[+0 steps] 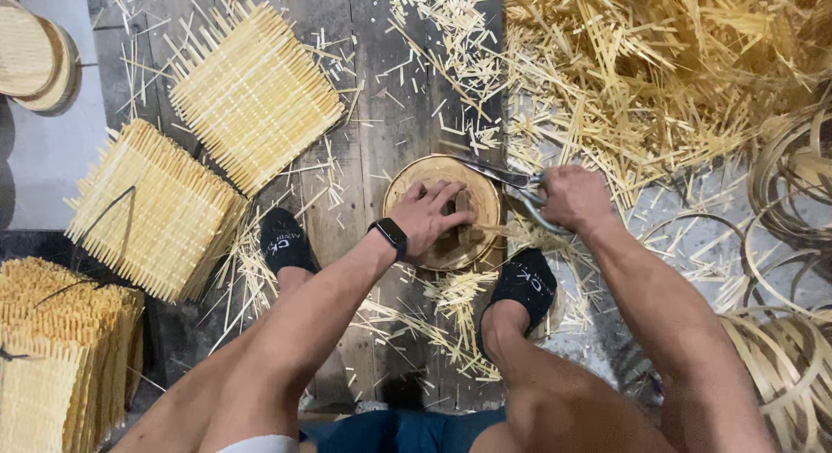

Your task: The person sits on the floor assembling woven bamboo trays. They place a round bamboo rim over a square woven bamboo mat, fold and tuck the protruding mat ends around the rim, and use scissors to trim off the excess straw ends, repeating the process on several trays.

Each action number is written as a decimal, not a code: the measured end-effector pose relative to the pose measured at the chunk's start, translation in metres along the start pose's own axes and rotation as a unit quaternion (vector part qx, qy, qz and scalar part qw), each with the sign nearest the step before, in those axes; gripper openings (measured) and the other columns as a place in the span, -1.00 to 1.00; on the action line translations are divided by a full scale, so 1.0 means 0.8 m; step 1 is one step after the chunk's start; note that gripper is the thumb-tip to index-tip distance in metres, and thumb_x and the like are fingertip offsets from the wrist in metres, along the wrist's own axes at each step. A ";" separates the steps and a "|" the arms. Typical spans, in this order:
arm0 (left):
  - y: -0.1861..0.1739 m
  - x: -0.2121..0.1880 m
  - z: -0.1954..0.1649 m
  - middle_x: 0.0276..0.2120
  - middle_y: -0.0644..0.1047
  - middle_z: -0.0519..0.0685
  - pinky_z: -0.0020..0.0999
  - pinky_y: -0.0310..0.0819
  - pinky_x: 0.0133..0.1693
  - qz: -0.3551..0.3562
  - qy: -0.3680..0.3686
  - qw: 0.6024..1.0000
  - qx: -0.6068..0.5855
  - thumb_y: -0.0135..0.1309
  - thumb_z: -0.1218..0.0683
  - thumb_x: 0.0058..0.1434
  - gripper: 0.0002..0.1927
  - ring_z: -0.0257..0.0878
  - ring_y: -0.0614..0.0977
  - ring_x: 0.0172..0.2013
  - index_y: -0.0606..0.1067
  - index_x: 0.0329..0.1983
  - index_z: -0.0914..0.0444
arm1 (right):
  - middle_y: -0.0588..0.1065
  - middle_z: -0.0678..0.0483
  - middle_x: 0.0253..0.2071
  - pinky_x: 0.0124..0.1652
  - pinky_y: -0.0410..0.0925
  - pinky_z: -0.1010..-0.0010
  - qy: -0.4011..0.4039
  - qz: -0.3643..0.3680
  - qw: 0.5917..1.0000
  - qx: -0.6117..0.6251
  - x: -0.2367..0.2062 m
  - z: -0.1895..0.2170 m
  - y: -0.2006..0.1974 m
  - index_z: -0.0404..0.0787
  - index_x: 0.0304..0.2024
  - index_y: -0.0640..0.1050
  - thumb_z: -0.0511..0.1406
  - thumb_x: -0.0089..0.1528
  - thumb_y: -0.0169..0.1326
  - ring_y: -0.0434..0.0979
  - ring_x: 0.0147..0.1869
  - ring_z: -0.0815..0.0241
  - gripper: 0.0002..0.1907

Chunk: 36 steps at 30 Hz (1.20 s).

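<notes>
A: What sits at the middle of the frame?

B: A round woven bamboo tray (444, 212), lying on the plank floor (381, 115) between two feet in black socks (283, 241). The left hand (428, 217) lies spread on top of it, fingers pressing down, palm flat, nothing clenched inside it.

A: And the other hand?

B: The right hand (572, 197), just right of the tray, is clenched around the handles of metal shears (503, 177), whose blades run to the tray's upper right rim.

A: What lies around?

B: Trimmed bamboo slivers (459, 306) lie under and below the tray. A big heap of offcuts (650, 71) fills the upper right. Square woven mats (251, 93) are stacked upper left and along the left edge, and bamboo hoops (780, 332) crowd the right edge.
</notes>
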<state>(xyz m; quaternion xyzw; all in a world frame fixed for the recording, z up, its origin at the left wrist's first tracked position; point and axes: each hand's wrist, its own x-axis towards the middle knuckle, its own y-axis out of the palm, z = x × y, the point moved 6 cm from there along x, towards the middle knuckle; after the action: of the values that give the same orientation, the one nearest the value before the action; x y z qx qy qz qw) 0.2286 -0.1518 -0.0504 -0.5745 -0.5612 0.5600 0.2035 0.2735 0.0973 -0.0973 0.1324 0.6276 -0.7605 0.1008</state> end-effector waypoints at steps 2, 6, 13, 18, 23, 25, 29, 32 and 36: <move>0.001 -0.004 0.001 0.43 0.04 0.10 0.20 0.03 0.29 0.060 0.000 0.998 0.014 0.26 0.09 -0.16 -0.02 0.10 0.11 0.43 0.22 0.39 -0.22 | 0.58 -0.07 -0.33 -0.18 0.49 0.10 0.044 0.045 0.997 0.038 -0.004 -0.026 0.010 -0.14 -0.19 0.61 -0.01 0.27 0.04 0.61 -0.27 -0.03 -0.63; -0.012 -0.010 0.003 0.43 0.14 0.08 0.27 0.15 0.22 0.010 -0.015 0.999 -0.029 0.32 0.02 -0.12 -0.05 0.09 0.18 0.42 0.25 0.40 -0.24 | 0.58 -0.18 -0.30 -0.19 0.44 -0.03 0.131 -0.010 0.988 0.083 -0.027 -0.112 0.000 -0.06 -0.03 0.61 0.12 0.09 0.18 0.58 -0.22 -0.20 -0.44; -0.011 -0.020 0.027 0.31 0.15 0.48 0.33 0.15 0.21 -0.244 -0.328 0.889 -0.208 0.36 -0.37 -0.09 0.22 0.42 0.22 0.26 -0.02 0.53 0.01 | 0.65 -0.03 -0.44 -0.24 0.45 0.18 0.093 0.251 0.928 0.258 -0.170 -0.169 0.038 -0.16 -0.38 0.68 0.12 -0.04 0.28 0.64 -0.33 0.08 -0.48; -0.010 -0.019 0.016 0.27 0.14 0.54 0.32 0.18 0.17 -0.255 -0.339 0.886 -0.187 0.35 -0.45 -0.10 0.31 0.50 0.23 0.21 -0.10 0.57 0.01 | 0.66 -0.08 -0.38 -0.30 0.37 0.13 0.082 0.499 0.852 0.135 -0.163 -0.145 0.066 -0.24 -0.37 0.76 0.08 0.03 0.37 0.56 -0.32 0.04 -0.49; -0.007 -0.030 0.019 0.28 0.18 0.43 0.19 0.20 0.25 -0.195 -0.304 0.907 -0.217 0.32 -0.43 -0.09 0.30 0.39 0.26 0.24 -0.06 0.60 0.03 | 0.64 -0.22 -0.31 -0.28 0.44 0.00 0.378 0.178 0.868 0.268 -0.042 -0.246 -0.030 -0.25 -0.26 0.75 -0.05 0.14 0.35 0.60 -0.33 -0.03 -0.61; -0.003 -0.036 0.031 0.28 0.16 0.43 0.16 0.18 0.22 -0.213 -0.287 0.892 -0.276 0.34 -0.43 -0.11 0.32 0.36 0.24 0.26 -0.07 0.56 0.13 | 0.61 -0.14 -0.28 -0.23 0.43 0.19 0.462 -0.088 0.859 0.200 -0.018 -0.282 -0.081 -0.34 -0.24 0.68 -0.06 0.11 0.41 0.61 -0.26 0.09 -0.53; 0.011 -0.050 0.099 0.20 0.33 0.34 0.03 0.27 0.25 -0.322 -0.372 0.801 -0.341 0.15 -0.39 0.16 0.07 0.25 0.38 0.24 0.09 0.55 0.25 | 0.60 -0.21 -0.24 -0.22 0.45 0.08 0.471 -0.101 0.858 0.181 -0.014 -0.249 -0.057 -0.31 -0.26 0.68 0.03 0.05 0.42 0.61 -0.23 -0.10 -0.46; 0.020 -0.023 0.153 0.14 0.54 0.25 -0.12 0.42 0.27 -0.344 -0.341 0.791 -0.373 0.04 -0.38 0.33 -0.16 0.09 0.59 0.19 0.31 0.43 0.30 | 0.60 -0.31 -0.24 -0.13 0.48 0.09 0.416 0.009 0.878 0.235 -0.042 -0.193 0.004 -0.42 -0.26 0.65 0.12 -0.10 0.49 0.66 -0.15 -0.18 -0.25; 0.046 0.014 0.180 -0.09 0.58 0.24 -0.10 0.45 0.03 -0.254 -0.457 0.767 -0.371 0.14 -0.27 0.26 -0.48 0.08 0.59 -0.07 0.66 0.10 0.15 | 0.61 -0.22 -0.23 -0.10 0.48 0.11 0.252 -0.133 0.944 0.165 -0.080 -0.097 -0.005 -0.43 -0.12 0.64 -0.08 -0.06 0.53 0.62 -0.13 -0.12 -0.35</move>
<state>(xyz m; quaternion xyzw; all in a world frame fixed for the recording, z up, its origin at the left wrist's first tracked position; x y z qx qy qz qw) 0.1154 -0.2095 -0.1286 -0.1181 -0.8776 0.4319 -0.1714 0.3386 0.1736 -0.0863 0.2496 0.5104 -0.8017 -0.1856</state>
